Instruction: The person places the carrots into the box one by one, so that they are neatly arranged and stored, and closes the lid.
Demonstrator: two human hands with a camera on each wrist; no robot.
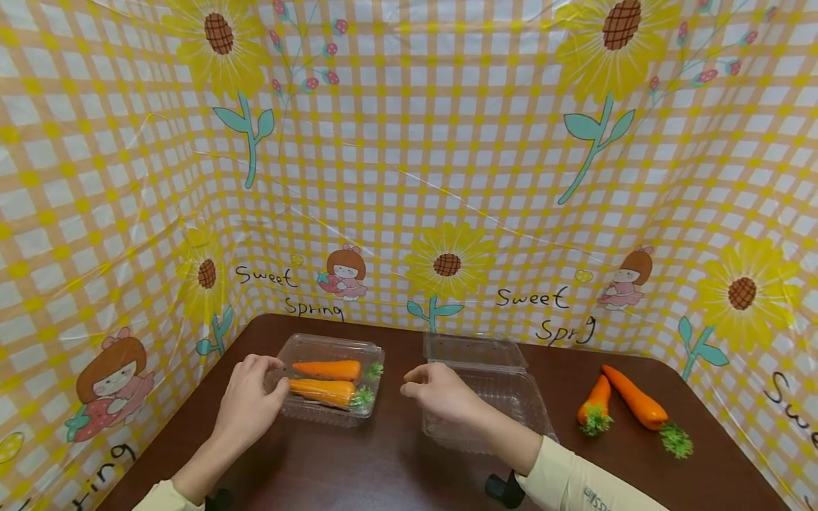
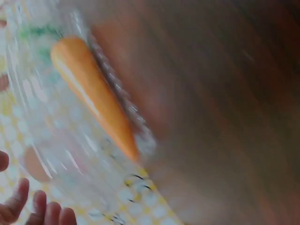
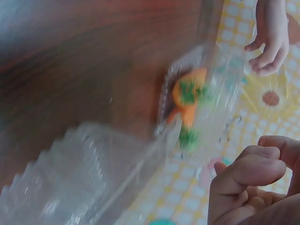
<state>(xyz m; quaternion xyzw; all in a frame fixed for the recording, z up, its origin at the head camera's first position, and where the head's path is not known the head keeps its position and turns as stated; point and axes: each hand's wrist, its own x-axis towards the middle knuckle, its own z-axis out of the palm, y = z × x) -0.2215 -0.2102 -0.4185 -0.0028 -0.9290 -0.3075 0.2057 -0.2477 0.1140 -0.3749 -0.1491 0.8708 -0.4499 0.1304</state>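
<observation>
A clear plastic clamshell box (image 1: 319, 415) on the left holds two orange carrots (image 1: 326, 369) with green tops, its lid down over them. My left hand (image 1: 252, 394) is at its left end, fingers loosely bent and holding nothing; the left wrist view, blurred, has its fingertips (image 2: 40, 201) beside the clear plastic. Between this box and a second clear clamshell box (image 1: 505, 397), whose lid stands raised at the back, hovers my right hand (image 1: 441, 390). Its fingers are loosely curled with nothing in them, and the forearm crosses over the second box.
Two more carrots (image 1: 639, 401) lie on the dark brown table (image 1: 358, 461) at the right. A yellow checked cloth (image 1: 409, 177) with sunflowers encloses the table at the back and sides. A small black object (image 1: 505, 490) shows at the right sleeve.
</observation>
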